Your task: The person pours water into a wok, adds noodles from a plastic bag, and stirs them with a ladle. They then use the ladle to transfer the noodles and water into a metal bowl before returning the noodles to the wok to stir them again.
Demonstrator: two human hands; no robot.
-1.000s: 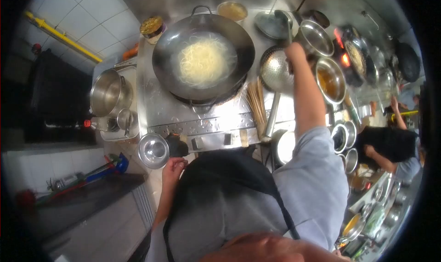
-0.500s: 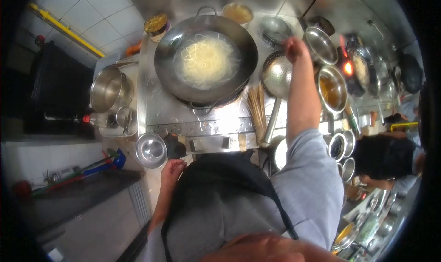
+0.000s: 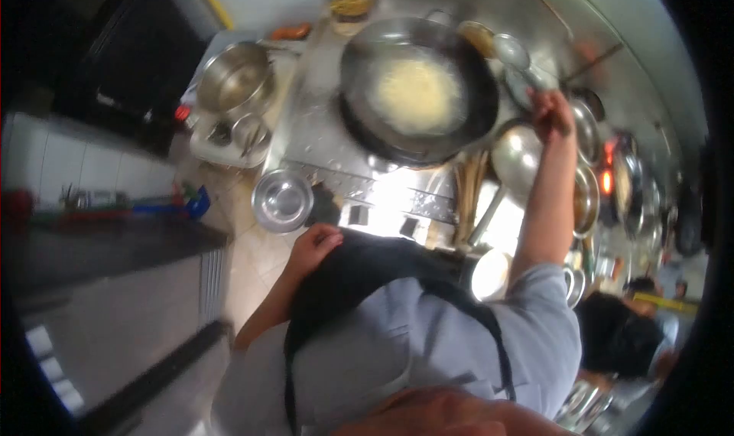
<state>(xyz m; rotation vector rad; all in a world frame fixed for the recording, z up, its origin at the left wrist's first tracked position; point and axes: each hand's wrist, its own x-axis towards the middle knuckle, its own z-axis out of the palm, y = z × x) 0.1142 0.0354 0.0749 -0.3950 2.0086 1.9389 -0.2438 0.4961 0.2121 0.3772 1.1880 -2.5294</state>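
Observation:
My right hand [image 3: 553,116] is closed around the handle of a metal ladle [image 3: 511,52], its round bowl up and to the left of the fingers. The grip is blurred by motion. Left of it, a large dark wok [image 3: 359,76] holds pale noodles [image 3: 419,92] in liquid. Just below my right hand lies a perforated metal strainer [image 3: 516,157] with a long handle. My left hand [image 3: 315,248] hangs by the black apron [image 3: 382,256], fingers curled in with nothing visible in them. A shiny metal bowl [image 3: 283,200] sits just beyond it.
To the left, a deep metal pot [image 3: 235,76] and a small cup [image 3: 250,132] stand on a tray [image 3: 222,151]. Bamboo sticks [image 3: 468,191] lie right of the wok. A flame [image 3: 608,168] burns farther right, and another person [image 3: 623,333] stands beyond it.
My right hand now has the ladle, which lay behind the strainer with its handle against the back. My left hand has come up slightly along the apron. The whole view has turned and shifted.

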